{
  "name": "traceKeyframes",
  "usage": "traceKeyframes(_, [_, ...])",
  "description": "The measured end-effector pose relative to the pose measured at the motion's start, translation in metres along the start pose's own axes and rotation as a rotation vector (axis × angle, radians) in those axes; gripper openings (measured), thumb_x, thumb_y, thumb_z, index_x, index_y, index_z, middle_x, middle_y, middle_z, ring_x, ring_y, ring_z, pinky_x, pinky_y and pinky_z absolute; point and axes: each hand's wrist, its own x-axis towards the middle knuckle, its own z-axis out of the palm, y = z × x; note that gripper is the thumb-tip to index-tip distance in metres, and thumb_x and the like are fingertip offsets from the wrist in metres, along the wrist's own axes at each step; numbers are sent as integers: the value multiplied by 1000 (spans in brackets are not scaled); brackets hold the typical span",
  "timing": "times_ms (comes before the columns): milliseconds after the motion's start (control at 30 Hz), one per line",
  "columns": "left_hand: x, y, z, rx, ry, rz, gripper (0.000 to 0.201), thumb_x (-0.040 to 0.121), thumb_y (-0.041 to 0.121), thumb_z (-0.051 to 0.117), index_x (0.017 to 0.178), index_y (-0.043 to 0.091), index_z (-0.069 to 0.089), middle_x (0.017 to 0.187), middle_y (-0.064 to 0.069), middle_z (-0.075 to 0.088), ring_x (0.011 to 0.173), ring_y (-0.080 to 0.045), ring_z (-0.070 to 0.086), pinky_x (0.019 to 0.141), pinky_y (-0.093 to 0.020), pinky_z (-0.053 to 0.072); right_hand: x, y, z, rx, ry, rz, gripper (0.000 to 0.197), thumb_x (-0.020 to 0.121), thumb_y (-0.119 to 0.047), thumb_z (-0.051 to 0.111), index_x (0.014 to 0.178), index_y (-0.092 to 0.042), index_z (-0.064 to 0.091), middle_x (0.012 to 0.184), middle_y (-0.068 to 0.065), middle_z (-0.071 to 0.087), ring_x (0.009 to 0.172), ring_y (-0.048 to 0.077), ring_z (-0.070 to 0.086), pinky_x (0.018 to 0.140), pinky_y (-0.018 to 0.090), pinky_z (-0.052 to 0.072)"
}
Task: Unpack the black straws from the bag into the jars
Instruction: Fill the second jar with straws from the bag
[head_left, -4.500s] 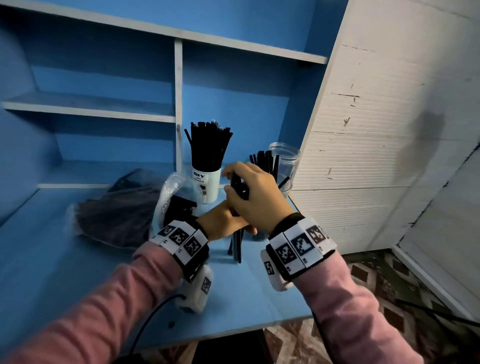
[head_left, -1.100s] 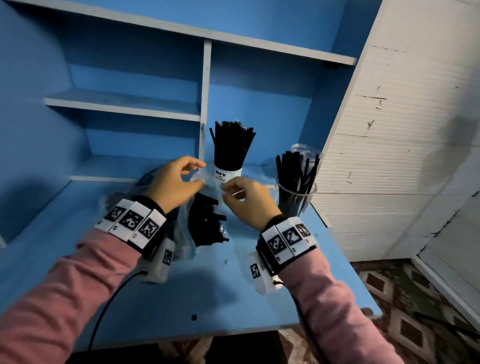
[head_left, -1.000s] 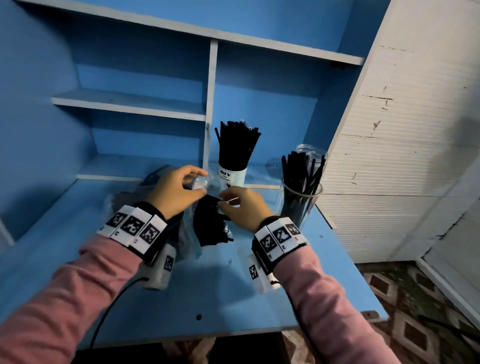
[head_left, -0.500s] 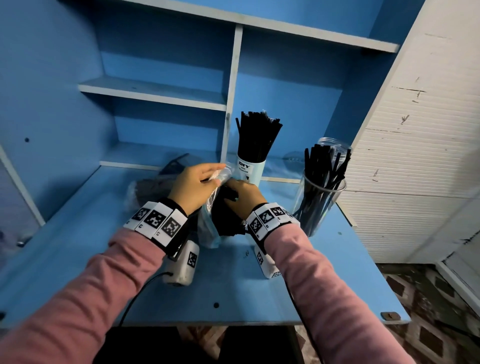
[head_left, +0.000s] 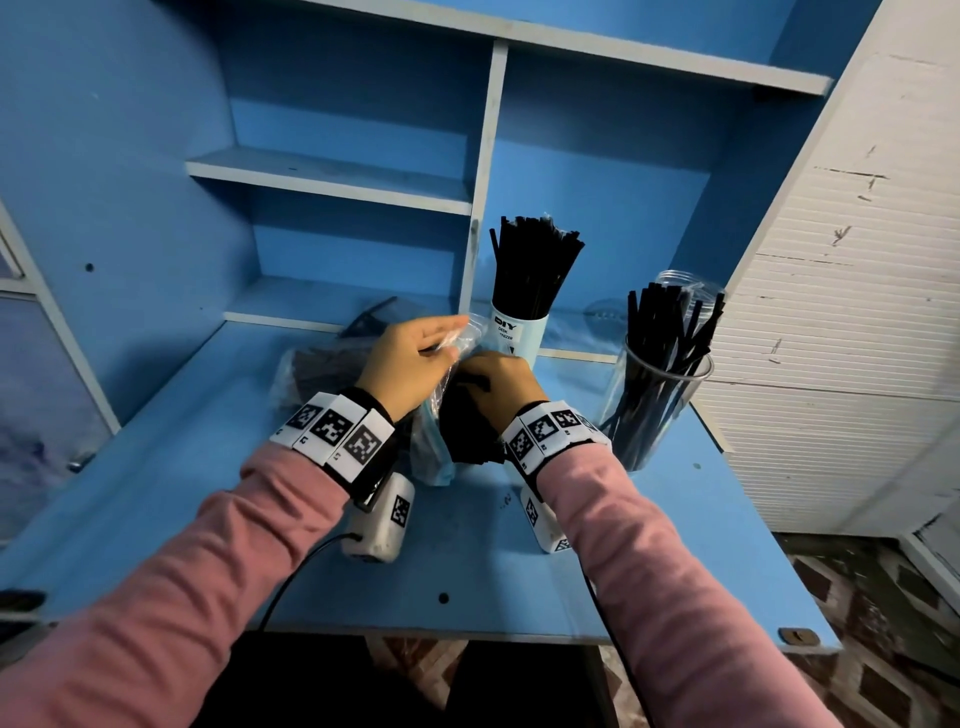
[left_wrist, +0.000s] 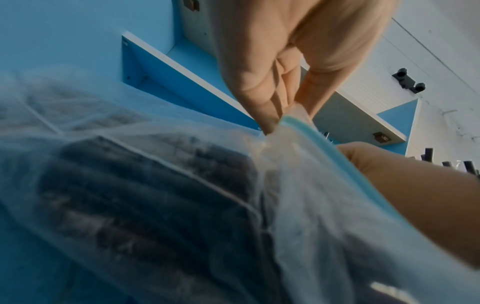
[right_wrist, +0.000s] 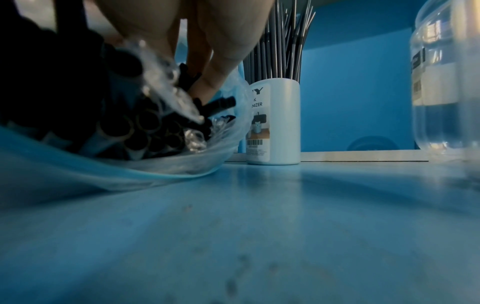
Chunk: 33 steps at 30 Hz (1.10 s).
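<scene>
A clear plastic bag (head_left: 434, 457) with a blue zip rim lies on the blue desk, black straws (head_left: 467, 426) inside it. My left hand (head_left: 447, 345) pinches the bag's rim and lifts it; the left wrist view shows thumb and fingers (left_wrist: 270, 115) on the blue strip (left_wrist: 306, 131). My right hand (head_left: 493, 384) reaches into the bag's mouth. In the right wrist view its fingers (right_wrist: 207, 82) curl among the black straws (right_wrist: 145, 127). A clear jar (head_left: 660, 410) half full of straws stands to the right. Behind stands a white cup (head_left: 519, 332) packed with straws.
A second bag of straws (head_left: 317, 374) lies behind my left hand. An empty clear jar (head_left: 685, 286) stands at the back right, beside the white panel wall (head_left: 841, 312). Shelves rise behind the desk. The desk's front edge (head_left: 467, 631) is near my elbows.
My right hand has moved left from the bag's rim down into the bag among the straws. The left hand keeps pinching the rim. The head view has shifted so everything sits further right.
</scene>
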Motion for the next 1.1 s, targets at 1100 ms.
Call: traceKeyframes(1100, [-2,7,-17,53,21,16,36,91,9,61,126,19,62,130,5,61,122,-4,52,85,-1,36,-10,-8,-25,112,225,101,23,89,2,58,104,-5,73,104,13,71,99,27,64,87,9,37])
